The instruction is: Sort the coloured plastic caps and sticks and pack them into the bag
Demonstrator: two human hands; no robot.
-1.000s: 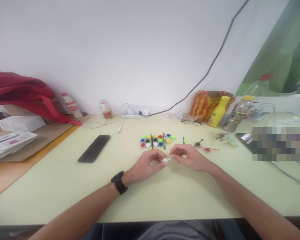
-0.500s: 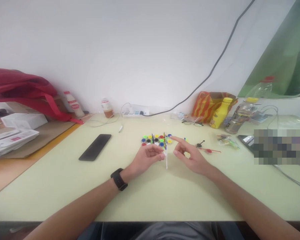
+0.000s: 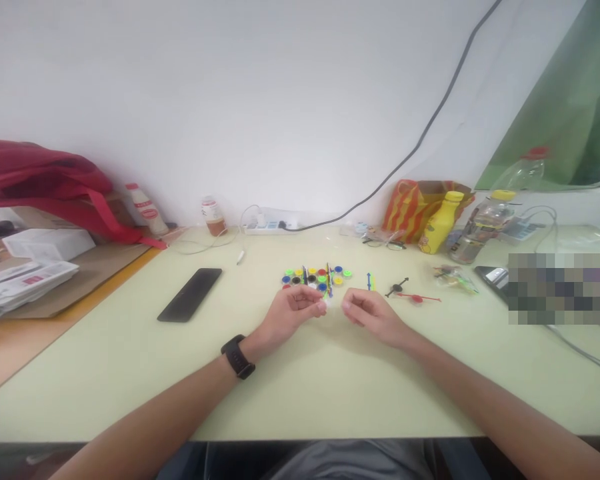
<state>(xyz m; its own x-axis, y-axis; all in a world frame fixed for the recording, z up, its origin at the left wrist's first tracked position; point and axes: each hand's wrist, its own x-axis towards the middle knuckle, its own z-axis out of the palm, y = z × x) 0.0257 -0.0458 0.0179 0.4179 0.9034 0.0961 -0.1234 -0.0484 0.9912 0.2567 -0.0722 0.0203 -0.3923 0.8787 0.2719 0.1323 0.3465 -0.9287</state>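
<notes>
My left hand [image 3: 295, 311], with a black watch [image 3: 239, 357] on its wrist, is closed in a pinch above the table. Between thumb and fingertips is a small white spinner [image 3: 329, 303], now mostly a blur. My right hand [image 3: 373, 316] is just to the right, thumb and fingers curled together, with nothing visible in them. Beyond the hands lie several coloured discs [image 3: 339, 281] in a cluster, partly hidden by the left hand. Right of them are a blue arrow piece [image 3: 369, 281], a black arrow spinner [image 3: 397, 288] and a red arrow spinner [image 3: 417, 299].
A black phone [image 3: 190, 295] lies left of my hands. Along the wall stand a tea-coloured bottle [image 3: 213, 217], a power strip [image 3: 265, 229], a striped bag [image 3: 405, 210] and a yellow bottle [image 3: 440, 223]. At right are a plastic packet [image 3: 453, 279] and another device [image 3: 493, 280].
My right hand's stretched index finger has curled in to the thumb. The white piece, which hung as an upright strip from my left fingertips, no longer shows clearly.
</notes>
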